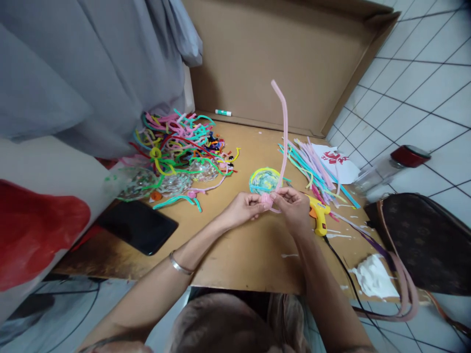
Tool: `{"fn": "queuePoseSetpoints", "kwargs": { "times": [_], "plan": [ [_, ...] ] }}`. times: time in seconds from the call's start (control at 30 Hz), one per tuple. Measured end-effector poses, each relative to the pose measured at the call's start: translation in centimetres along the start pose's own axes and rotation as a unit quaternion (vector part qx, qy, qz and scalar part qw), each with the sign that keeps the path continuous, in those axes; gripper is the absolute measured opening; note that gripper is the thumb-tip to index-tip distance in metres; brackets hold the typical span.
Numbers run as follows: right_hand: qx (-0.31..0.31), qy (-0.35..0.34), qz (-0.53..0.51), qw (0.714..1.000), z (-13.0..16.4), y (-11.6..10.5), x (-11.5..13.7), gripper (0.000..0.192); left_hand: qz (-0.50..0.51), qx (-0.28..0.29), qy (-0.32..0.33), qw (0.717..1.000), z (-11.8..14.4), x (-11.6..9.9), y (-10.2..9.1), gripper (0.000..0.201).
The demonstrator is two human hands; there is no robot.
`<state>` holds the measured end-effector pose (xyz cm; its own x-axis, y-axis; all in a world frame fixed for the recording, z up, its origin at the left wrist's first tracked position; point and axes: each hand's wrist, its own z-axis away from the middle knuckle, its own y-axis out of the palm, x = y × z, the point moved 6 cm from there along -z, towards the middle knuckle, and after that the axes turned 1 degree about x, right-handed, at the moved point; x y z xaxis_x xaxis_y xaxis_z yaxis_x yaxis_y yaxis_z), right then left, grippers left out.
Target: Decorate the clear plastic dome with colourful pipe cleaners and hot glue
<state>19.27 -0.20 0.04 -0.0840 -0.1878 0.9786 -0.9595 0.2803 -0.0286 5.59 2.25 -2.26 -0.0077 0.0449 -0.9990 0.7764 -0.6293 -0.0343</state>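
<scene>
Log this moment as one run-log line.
left hand: pinches pink coil | right hand: holds pink pipe cleaner, free end upright | glue gun: beside right hand

Two hands are at work over the cardboard sheet [243,255]: one left hand [241,208] and one right hand [294,206], both pinching one pink pipe cleaner [284,127]. On that sheet lie one glue gun [318,215] just right of the hands, one phone [138,226] at its left edge, one glue stick [223,113] at its far edge, and one round coil [264,180] just beyond the hands. Pipe cleaners lie in two lots: one tangled heap [180,142] far left, one loose straight bundle [312,166] far right; too many to count. Off the sheet's right side stand one jar [390,166] and one bag [423,240].
</scene>
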Motion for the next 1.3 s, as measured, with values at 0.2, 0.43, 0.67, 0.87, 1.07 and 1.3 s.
{"fn": "queuePoseSetpoints", "kwargs": {
  "times": [0.2,0.43,0.67,0.87,1.07,1.3],
  "plan": [
    [-0.022,-0.006,-0.014,1.000,0.2,-0.1,-0.3,0.024,0.007,0.012,0.004,1.000,0.3,-0.8,0.3,0.044],
    [-0.024,-0.005,-0.034,0.999,0.9,0.4,-0.1,0.027,-0.010,-0.015,0.022,1.000,0.2,0.0,0.0,0.044],
    [-0.031,-0.042,-0.048,0.998,0.8,0.2,-0.1,0.026,0.002,-0.013,0.011,1.000,0.0,0.3,0.4,0.044],
    [-0.046,-0.050,-0.051,0.996,0.7,0.0,-0.3,0.021,0.054,0.028,0.013,0.998,0.2,-0.8,0.6,0.041],
    [-0.057,-0.051,-0.064,0.995,0.7,0.0,0.0,0.015,0.118,0.017,-0.016,0.993,0.3,-0.6,0.3,0.031],
    [-0.045,-0.045,-0.057,0.996,0.7,0.1,-0.2,0.016,0.110,-0.013,-0.030,0.993,0.2,-0.3,0.2,0.027]
  ]
}}
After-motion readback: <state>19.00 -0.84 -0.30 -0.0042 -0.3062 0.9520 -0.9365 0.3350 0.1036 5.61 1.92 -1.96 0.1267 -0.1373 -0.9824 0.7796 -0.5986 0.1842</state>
